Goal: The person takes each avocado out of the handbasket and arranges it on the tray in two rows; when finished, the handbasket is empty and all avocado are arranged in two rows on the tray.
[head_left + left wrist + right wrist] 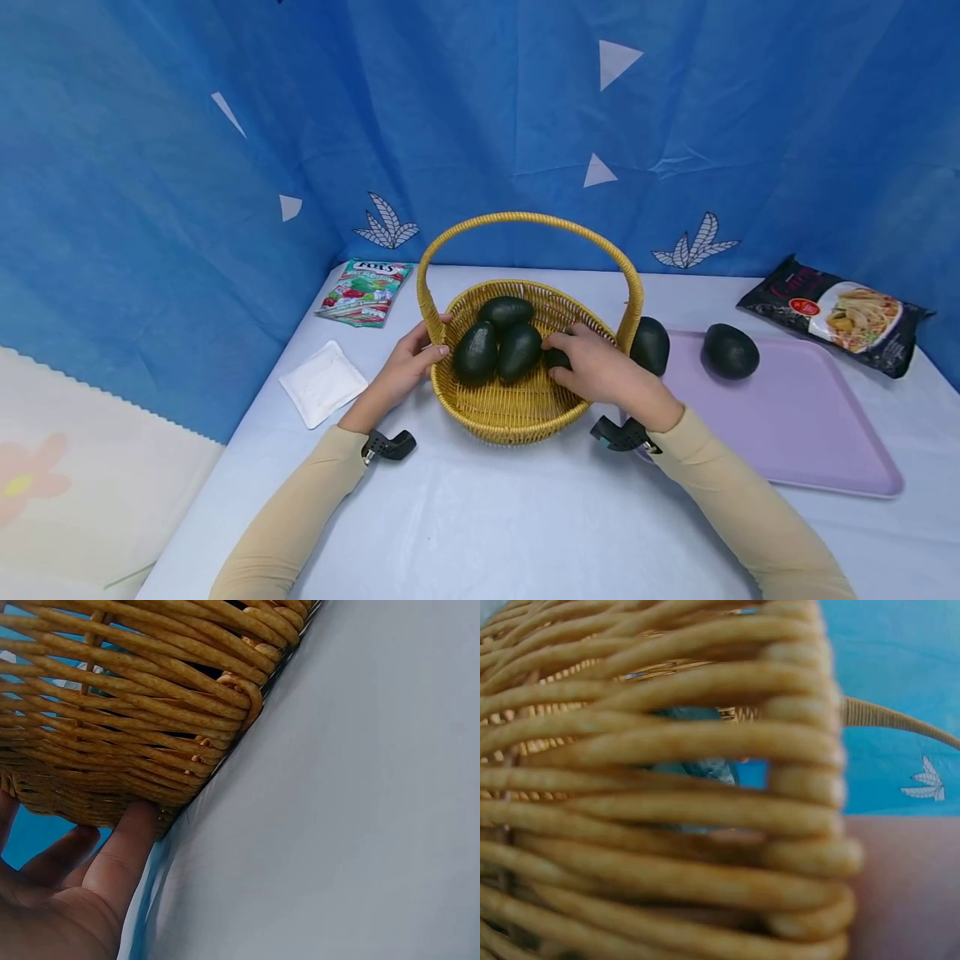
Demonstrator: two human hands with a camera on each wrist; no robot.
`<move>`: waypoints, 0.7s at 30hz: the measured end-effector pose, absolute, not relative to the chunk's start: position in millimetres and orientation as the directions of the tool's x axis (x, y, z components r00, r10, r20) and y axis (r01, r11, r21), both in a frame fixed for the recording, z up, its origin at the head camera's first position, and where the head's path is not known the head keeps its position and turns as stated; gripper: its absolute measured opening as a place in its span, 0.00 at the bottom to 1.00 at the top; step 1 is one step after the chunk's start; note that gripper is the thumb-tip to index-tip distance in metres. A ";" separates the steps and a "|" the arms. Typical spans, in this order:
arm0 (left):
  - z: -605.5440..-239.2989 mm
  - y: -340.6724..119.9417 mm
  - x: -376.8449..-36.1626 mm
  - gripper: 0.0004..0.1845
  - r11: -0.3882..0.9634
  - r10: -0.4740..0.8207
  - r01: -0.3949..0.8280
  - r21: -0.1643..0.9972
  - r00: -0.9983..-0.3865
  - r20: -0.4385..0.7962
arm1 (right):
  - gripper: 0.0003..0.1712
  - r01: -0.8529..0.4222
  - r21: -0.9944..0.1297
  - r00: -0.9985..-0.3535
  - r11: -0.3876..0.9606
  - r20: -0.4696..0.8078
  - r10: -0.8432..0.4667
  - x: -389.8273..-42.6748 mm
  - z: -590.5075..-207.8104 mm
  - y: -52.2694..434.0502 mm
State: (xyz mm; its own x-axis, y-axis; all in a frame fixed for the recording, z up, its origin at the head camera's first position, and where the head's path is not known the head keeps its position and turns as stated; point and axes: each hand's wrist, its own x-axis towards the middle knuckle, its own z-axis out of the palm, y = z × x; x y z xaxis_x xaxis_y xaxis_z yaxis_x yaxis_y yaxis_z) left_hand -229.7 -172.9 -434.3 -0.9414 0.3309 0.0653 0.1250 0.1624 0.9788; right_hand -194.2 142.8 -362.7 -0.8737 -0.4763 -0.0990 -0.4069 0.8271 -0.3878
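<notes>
A yellow wicker basket [517,429] with a tall arched handle stands on the white table, three dark green avocados [476,353] lying in it. My left hand [411,360] holds the basket's left side near the handle's foot. In the left wrist view its fingers [124,862] touch the outer weave. Reaching over the right rim, my right hand [600,371] grips another avocado [556,358] inside the basket, mostly covered by the fingers. Basket weave fills most of the right wrist view and hides that grip.
To the right lies a lilac tray [795,425] with an avocado [730,351] on it; a second avocado [650,345] sits by the basket's right side. A black noodle packet [840,317] rests behind the tray. Green candy packets [365,292] and a white sachet [323,383] lie left.
</notes>
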 end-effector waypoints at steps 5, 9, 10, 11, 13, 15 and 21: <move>-434.5 -172.7 -230.4 0.31 0.162 0.329 0.121 0.979 -0.942 0.062 | 0.22 -0.408 -0.401 -0.866 0.820 -0.116 -0.487 -195.3 -363.2 143.5; -434.9 -172.8 -230.9 0.31 0.154 0.329 0.114 0.981 -0.943 0.058 | 0.22 -0.413 -0.401 -0.864 0.818 -0.112 -0.491 -195.0 -362.6 143.3; -434.9 -172.9 -230.9 0.31 0.152 0.328 0.114 0.982 -0.943 0.059 | 0.22 -0.412 -0.401 -0.864 0.818 -0.114 -0.491 -194.9 -362.3 143.1; -435.0 -172.9 -230.9 0.31 0.151 0.328 0.114 0.982 -0.943 0.059 | 0.23 -0.411 -0.400 -0.863 0.819 -0.117 -0.491 -194.9 -362.1 142.9; -435.3 -173.0 -230.9 0.31 0.149 0.328 0.112 0.982 -0.943 0.058 | 0.23 -0.415 -0.396 -0.860 0.819 -0.122 -0.495 -194.9 -361.2 142.4; -435.4 -173.0 -230.9 0.31 0.148 0.329 0.112 0.983 -0.942 0.058 | 0.23 -0.415 -0.393 -0.859 0.821 -0.129 -0.496 -195.2 -361.2 142.2; -435.6 -173.4 -231.0 0.31 0.144 0.333 0.110 0.984 -0.941 0.056 | 0.23 -0.410 -0.389 -0.859 0.825 -0.139 -0.492 -194.8 -361.8 141.8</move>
